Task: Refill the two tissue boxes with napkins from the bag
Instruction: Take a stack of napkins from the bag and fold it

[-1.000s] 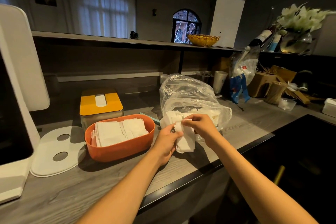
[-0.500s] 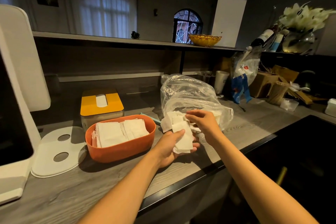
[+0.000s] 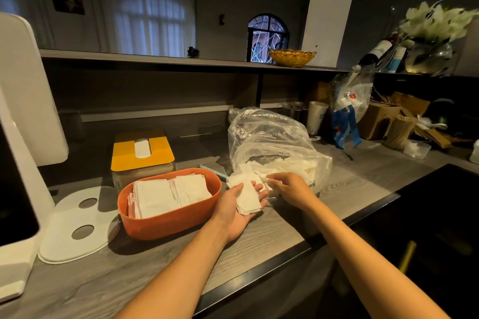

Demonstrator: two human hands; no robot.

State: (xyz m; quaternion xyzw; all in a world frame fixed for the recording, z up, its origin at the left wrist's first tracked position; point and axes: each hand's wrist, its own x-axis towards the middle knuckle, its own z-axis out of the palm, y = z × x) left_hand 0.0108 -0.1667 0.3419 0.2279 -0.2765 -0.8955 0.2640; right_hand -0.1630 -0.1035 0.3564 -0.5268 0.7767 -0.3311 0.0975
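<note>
An orange oval tissue box (image 3: pixel 166 223) stands open on the counter with white napkins (image 3: pixel 166 193) stacked inside. Behind it is a second box with a yellow lid (image 3: pixel 129 156) closed and a napkin showing in its slot. A clear plastic bag (image 3: pixel 269 140) of napkins lies to the right. My left hand (image 3: pixel 237 211) is palm up beside the orange box with a small stack of napkins (image 3: pixel 246 194) lying on it under my thumb. My right hand (image 3: pixel 287 185) pinches napkins at the bag's mouth.
A white oval lid with two holes (image 3: pixel 75 225) lies left of the orange box, beside a white appliance (image 3: pixel 23 122). Cups, a blue-and-clear bag (image 3: pixel 347 106), cardboard boxes and a flower vase crowd the back right. A dark sunken area (image 3: pixel 425 223) borders the counter at right.
My left hand has turned palm up and now carries the napkin stack flat. My right hand has let go of that stack and moved down to the napkins at the bag's mouth.
</note>
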